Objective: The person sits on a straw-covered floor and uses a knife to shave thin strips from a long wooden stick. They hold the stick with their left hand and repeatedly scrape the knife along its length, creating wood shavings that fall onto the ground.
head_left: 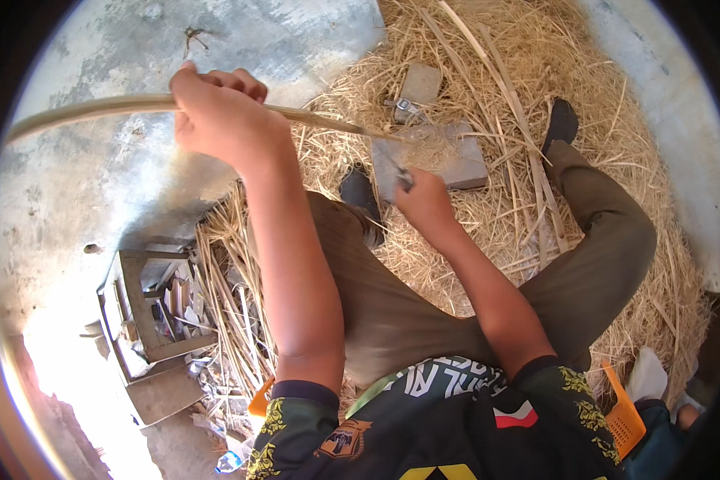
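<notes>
My left hand [224,112] is raised at the upper left, its fingers closed around a long bamboo strip [128,106]. The strip bows out toward the left rim; its other end slopes down to the right, over a flat grey block [466,164]. My right hand [426,200] is lower, by the block's near edge, closed on the dark handle of a knife [404,178]. The blade points up and left toward the strip and is blurred, so whether the two touch cannot be told. Pale shavings [434,144] lie on the block.
Straw-like shavings [616,224] cover the floor around my legs. Long bamboo strips [508,88] lie beyond the block, near a smaller block [418,82] with a metal-banded object [406,106]. At left stand a wooden box [148,348] of scraps and a strip bundle [232,296]. Walls flank both sides.
</notes>
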The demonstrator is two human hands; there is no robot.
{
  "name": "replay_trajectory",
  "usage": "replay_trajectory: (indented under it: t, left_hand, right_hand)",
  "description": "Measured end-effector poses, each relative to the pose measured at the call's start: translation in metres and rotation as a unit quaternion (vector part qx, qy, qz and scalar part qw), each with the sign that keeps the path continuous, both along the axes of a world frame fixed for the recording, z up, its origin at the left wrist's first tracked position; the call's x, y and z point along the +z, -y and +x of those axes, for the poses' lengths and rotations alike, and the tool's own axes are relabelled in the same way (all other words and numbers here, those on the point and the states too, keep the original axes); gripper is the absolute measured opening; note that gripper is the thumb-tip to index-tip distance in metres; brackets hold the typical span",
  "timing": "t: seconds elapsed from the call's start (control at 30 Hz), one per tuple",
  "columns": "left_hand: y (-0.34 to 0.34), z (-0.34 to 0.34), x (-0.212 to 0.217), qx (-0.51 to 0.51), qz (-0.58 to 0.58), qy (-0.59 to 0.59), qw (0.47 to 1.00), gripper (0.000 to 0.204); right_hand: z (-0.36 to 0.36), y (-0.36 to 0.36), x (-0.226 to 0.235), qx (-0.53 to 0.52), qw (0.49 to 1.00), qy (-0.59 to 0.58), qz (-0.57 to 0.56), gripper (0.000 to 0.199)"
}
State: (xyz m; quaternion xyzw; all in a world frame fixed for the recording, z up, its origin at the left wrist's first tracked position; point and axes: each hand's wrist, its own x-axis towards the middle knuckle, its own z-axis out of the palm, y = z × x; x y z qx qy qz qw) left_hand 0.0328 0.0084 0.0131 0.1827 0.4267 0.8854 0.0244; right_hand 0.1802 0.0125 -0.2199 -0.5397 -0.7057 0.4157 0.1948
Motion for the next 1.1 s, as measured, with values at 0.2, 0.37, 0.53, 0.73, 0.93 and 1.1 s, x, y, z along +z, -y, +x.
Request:
replay_trajectory:
  t: [0.2, 0.37, 0.53, 0.73, 0.93, 1.1]
  left_hand:
    - [-0.003, -0.002, 0.003, 0.002, -0.016, -0.01, 1.0, 0.04]
    - [0.0, -0.002, 0.004, 0.047, -0.036, 0.004, 0.998, 0.039]
    - [-0.005, 0.0, 0.002, 0.071, -0.051, 0.001, 0.996, 0.034]
    - [-0.008, 0.005, 0.003, 0.096, -0.07, 0.0, 0.993, 0.031]
    - [-0.002, -0.004, -0.002, 0.109, -0.087, -0.014, 0.99, 0.038]
    - [-0.007, 0.001, -0.003, 0.11, -0.095, -0.023, 0.989, 0.044]
  right_hand:
    - [0.013, -0.012, -0.006, 0.003, 0.994, 0.089, -0.057, 0.028]
    - [-0.015, 0.003, 0.062, 0.063, 0.997, 0.008, 0.046, 0.028]
    - [0.012, -0.011, -0.061, -0.019, 0.997, 0.044, -0.053, 0.03]
    - [-0.01, -0.002, 0.0, -0.014, 1.0, -0.009, 0.001, 0.026]
    - [-0.003, 0.0, -0.023, -0.017, 0.997, -0.017, -0.076, 0.025]
    - [0.015, -0.016, -0.068, -0.042, 0.995, 0.093, -0.015, 0.027]
